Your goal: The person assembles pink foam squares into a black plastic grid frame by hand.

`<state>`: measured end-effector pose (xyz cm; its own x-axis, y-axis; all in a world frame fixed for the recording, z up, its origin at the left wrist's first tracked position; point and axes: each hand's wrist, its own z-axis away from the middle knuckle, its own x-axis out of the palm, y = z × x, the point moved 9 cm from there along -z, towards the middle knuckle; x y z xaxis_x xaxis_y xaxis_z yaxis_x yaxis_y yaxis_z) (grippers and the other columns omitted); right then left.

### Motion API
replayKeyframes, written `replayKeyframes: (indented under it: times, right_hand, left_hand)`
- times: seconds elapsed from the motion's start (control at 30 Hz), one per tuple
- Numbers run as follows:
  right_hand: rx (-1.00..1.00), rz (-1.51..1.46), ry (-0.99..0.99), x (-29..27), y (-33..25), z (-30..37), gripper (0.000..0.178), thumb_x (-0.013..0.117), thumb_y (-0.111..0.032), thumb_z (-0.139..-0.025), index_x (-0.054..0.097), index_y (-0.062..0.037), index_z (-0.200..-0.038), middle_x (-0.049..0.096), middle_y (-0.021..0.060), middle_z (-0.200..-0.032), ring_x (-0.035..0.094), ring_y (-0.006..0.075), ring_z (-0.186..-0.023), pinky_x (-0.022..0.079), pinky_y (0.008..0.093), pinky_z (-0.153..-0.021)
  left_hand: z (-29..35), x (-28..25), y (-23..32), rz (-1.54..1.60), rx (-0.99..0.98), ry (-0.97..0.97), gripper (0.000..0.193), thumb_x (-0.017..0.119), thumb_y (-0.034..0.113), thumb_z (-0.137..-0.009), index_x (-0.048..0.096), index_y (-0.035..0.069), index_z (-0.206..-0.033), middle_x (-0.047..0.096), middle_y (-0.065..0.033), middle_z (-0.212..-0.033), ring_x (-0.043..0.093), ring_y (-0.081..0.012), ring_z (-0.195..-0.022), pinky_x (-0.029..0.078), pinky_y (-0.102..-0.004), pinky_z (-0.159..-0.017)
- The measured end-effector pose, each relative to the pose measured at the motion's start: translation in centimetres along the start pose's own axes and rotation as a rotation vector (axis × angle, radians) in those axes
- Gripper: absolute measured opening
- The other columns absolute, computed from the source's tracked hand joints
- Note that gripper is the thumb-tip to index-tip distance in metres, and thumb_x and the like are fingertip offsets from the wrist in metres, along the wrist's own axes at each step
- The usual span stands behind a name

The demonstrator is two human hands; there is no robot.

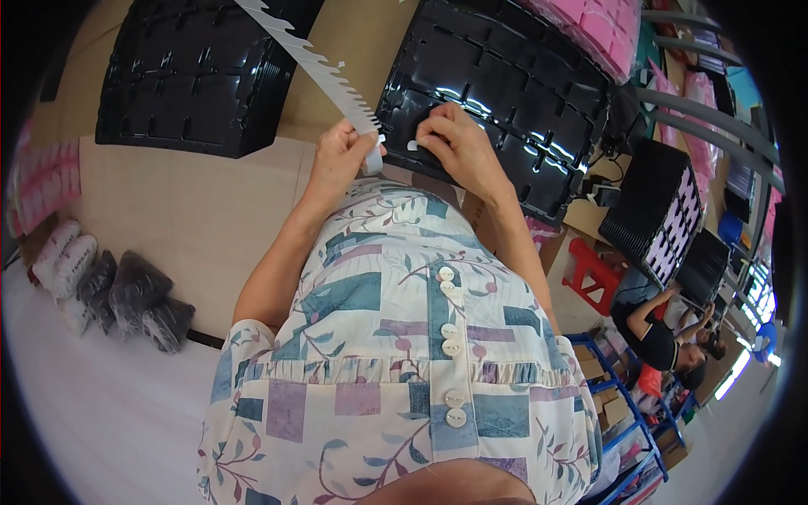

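My left hand point(338, 162) is closed around the lower end of a long strip of white stickers point(316, 71). The strip runs up and away to the left, its one edge notched with lifted tabs, and its tail hangs below my fingers. My right hand point(463, 150) is pinched, with a small white sticker point(412, 146) at its fingertips. This hand is over the near left part of a stack of glossy black plastic trays point(539, 63) with moulded compartments. Whether the sticker touches the tray I cannot tell.
Another black tray stack point(189, 80) stands at left on the brown table point(332, 38). Pink trays point(589, 25) lie at the far right. Beyond are a red stool point(592, 276), a dark tray stack point(652, 210) and a co-worker point(661, 337). Dark bags point(139, 290) sit on the floor at left.
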<state>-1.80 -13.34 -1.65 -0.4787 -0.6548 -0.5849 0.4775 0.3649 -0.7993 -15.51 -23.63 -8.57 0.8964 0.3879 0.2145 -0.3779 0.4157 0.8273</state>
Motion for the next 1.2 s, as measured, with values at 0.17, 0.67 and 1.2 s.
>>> replayKeyframes:
  times: [0.17, 0.67, 1.2]
  right_hand:
    - [-0.161, 0.537, 0.134, 1.6, -2.0, -2.0, 0.012, 0.069, -0.015, -0.082, 0.063, -0.004, -0.083, 0.057, 0.0086, -0.091, 0.064, 0.0252, -0.083, 0.054, 0.0361, -0.061]
    - [-0.022, 0.534, 0.09, 1.8, -2.1, -2.1, 0.021, 0.075, -0.021, -0.078, 0.064, -0.0054, -0.084, 0.059, 0.0089, -0.087, 0.064, 0.0263, -0.083, 0.054, 0.0361, -0.062]
    - [-0.229, 0.593, 0.17, 3.6, -2.8, -0.4, 0.011, 0.068, -0.009, -0.08, 0.059, -0.0025, -0.083, 0.058, 0.0125, -0.083, 0.064, 0.0293, -0.074, 0.053, 0.0383, -0.06]
  left_hand:
    - [0.3, -0.4, 0.5, -0.09, 0.026, 0.052, 0.012, 0.056, 0.011, -0.094, 0.06, 0.004, -0.102, 0.065, -0.0022, -0.079, 0.052, -0.0031, -0.065, 0.038, -0.0193, -0.054]
    - [0.4, -0.4, 1.4, -0.299, 0.068, 0.039, 0.011, 0.058, 0.01, -0.092, 0.061, 0.001, -0.096, 0.065, -0.0011, -0.077, 0.052, -0.0041, -0.064, 0.039, -0.0219, -0.056]
    - [0.7, -0.1, 2.8, -0.256, 0.132, 0.043, 0.013, 0.061, 0.013, -0.089, 0.061, 0.0, -0.091, 0.065, -0.0003, -0.072, 0.05, -0.0036, -0.061, 0.037, -0.0222, -0.054]
